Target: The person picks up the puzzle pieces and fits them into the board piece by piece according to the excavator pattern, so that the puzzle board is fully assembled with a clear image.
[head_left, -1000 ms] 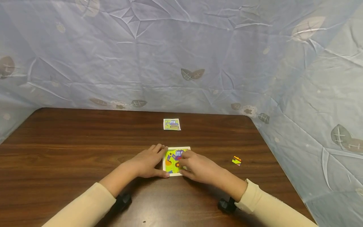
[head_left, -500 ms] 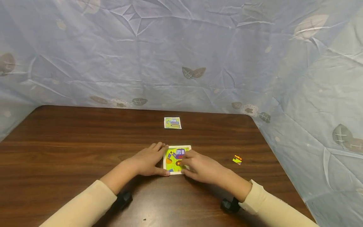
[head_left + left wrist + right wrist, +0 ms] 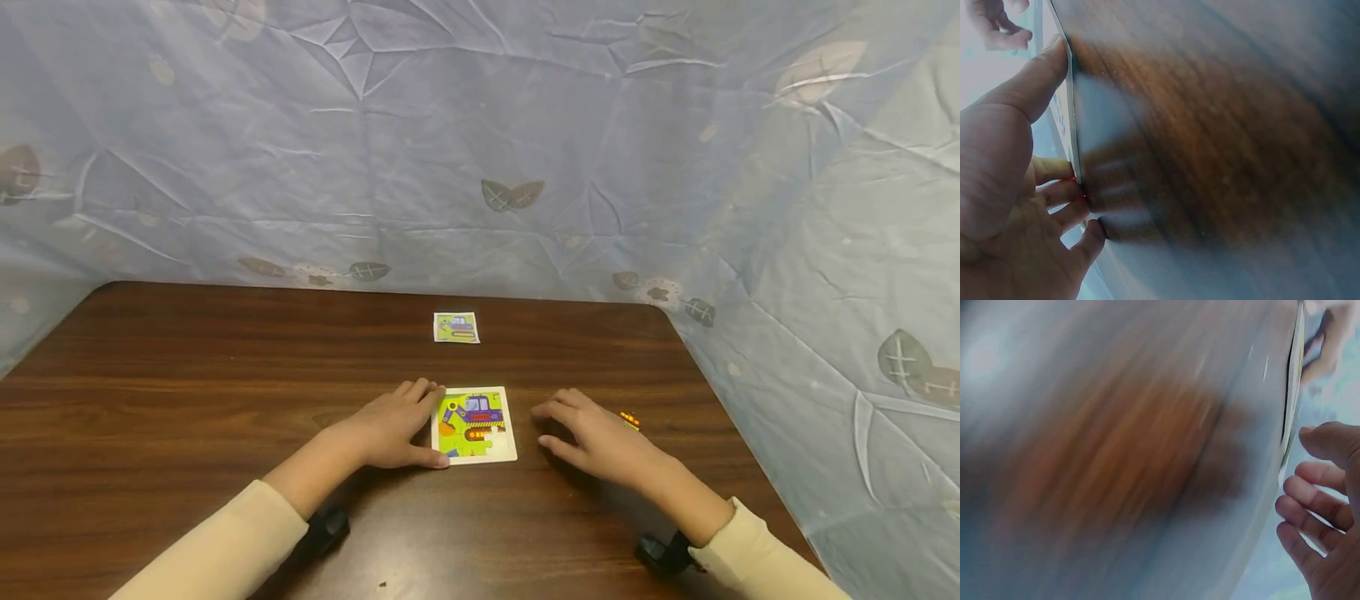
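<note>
A square jigsaw puzzle (image 3: 468,417) with a white frame lies on the table, showing a purple digger on green. Its lower right corner is bare white. My left hand (image 3: 393,427) holds the frame's left side, thumb at the near left corner and fingers towards the far left corner. In the left wrist view the thumb (image 3: 1038,78) touches the thin edge of the board. My right hand (image 3: 600,437) is over the table to the right of the puzzle, apart from it, fingers loosely bent and holding nothing. A loose puzzle piece (image 3: 630,420), orange and green, lies just beyond this hand, partly hidden by it.
A small picture card (image 3: 456,327) of the same digger lies farther back on the brown wooden table (image 3: 225,358). A grey-blue curtain with leaf prints (image 3: 420,167) hangs behind and at the right. One tiny dark speck (image 3: 382,584) is near the front.
My right hand has lifted off the puzzle and moved right, towards the loose piece, uncovering the puzzle's right side and bare corner. The left hand has stayed on the frame.
</note>
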Motion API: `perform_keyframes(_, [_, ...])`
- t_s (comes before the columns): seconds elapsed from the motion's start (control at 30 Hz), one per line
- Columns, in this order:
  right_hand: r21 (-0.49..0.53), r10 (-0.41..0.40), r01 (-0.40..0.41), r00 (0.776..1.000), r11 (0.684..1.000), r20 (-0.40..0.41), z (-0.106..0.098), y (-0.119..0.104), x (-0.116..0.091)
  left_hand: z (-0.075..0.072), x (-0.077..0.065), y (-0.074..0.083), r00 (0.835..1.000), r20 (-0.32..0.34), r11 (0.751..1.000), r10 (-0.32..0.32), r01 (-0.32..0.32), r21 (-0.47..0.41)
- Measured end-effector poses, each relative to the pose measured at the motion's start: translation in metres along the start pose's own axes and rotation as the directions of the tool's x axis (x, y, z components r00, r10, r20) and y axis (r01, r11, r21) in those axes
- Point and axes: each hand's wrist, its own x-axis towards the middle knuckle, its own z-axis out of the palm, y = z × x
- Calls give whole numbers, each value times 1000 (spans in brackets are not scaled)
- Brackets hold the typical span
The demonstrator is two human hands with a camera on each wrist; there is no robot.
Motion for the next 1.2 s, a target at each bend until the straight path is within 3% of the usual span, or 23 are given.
perform_keyframes(0.13, [-35, 75, -76, 996, 996, -47, -5, 26, -20, 0, -1, -1, 1000, -6, 1000, 13, -13, 10])
perform_keyframes(0.3, [-41, 160, -161, 986, 986, -41, -13, 53, -46, 2, 0, -2, 1000, 1, 1000, 16, -16, 6])
perform_keyframes(0.53, [-38, 259, -260, 965, 965, -35, -23, 72, -71, 3, 2, -1, 1000, 5, 1000, 10, -10, 1])
perform_keyframes(0.77, [-23, 322, -323, 946, 946, -46, -19, 76, -72, 1, -3, -2, 1000, 16, 1000, -8, 8, -8])
perform_keyframes(1.2, [-50, 285, -288, 956, 956, -67, -19, 79, -69, 1, -3, -1, 1000, 0, 1000, 13, -13, -21])
